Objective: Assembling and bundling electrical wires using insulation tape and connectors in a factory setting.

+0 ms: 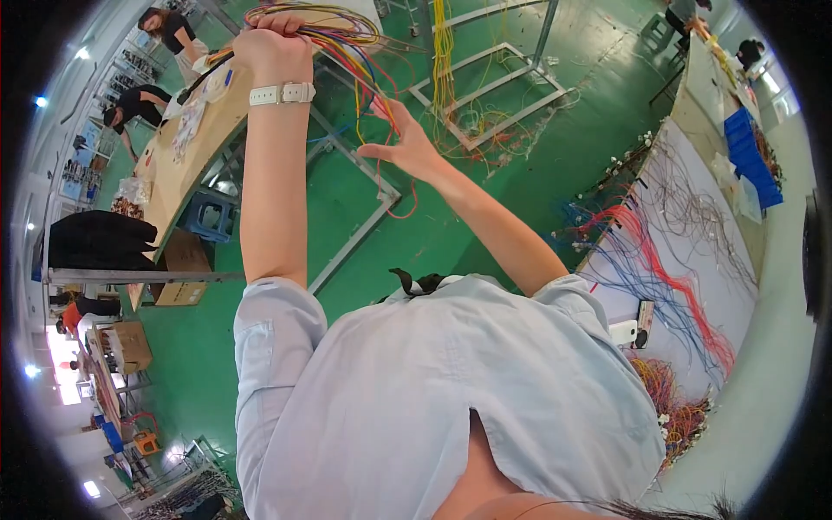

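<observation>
My left hand point(270, 50), with a white band on its wrist, is raised at the top of the view. Its fingers are closed round a bundle of colored wires point(342, 35), mostly yellow, red, blue and dark. The bundle loops out to the right of the fist, and several loose ends droop from it. Lower and to the right, my right hand point(406, 149) has its thumb and fingers apart. Red and yellow wire ends hang by its fingertips; whether they touch the skin I cannot tell.
A metal frame point(511, 100) with yellow wires hanging over it stands ahead. At right, a white-topped table point(693, 217) carries red, blue and grey wires. A blue bin point(752, 160) sits beyond. Left is a wooden bench point(186, 169), with people working behind it.
</observation>
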Available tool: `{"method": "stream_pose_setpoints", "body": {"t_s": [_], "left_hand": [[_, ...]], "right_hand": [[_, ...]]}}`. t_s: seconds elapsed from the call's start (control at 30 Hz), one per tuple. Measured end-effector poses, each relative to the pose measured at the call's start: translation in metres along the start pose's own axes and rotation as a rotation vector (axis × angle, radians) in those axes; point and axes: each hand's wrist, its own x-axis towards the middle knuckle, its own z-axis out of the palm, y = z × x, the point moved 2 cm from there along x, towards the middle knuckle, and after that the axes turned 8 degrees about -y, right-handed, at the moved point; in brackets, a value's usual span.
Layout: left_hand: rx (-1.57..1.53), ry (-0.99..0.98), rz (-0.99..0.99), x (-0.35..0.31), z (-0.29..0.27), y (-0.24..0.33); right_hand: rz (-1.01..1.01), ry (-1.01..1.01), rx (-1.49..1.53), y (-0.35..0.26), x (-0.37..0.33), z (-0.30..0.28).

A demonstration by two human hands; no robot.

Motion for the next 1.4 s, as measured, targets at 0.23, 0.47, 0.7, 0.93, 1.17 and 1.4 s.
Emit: {"method": "stream_pose_setpoints", "body": {"t_s": [0.23,0.47,0.7,0.93,1.17,1.4], "left_hand": [[0.072,0.107,0.014,-0.002,0.005,-0.013],[0.113,0.179,0.089,-0.007,0.011,-0.022],[0.110,0.119,-0.062,0.032,-0.022,0.031],[0.444,0.149,-0.211,0.001,-0.085,0.030],[0.744,-0.173,-0.546,-0.125,-0.043,-0.098],[0.187,-0.072,-1.019,-0.160,-0.047,-0.125]], "right_hand": [[-0.075,0.117,-0.151,-0.012,0.006,0.014],[-0.172,0.408,-0.175,-0.003,-0.003,0.013],[0.457,0.057,0.159,0.026,-0.067,-0.061],[0.040,-0.006,1.134,-0.035,-0.103,-0.155],[0.069,0.022,0.162,-0.065,-0.024,-0.076],[0.212,-0.065,-0.103,-0.065,0.004,-0.088]]}}
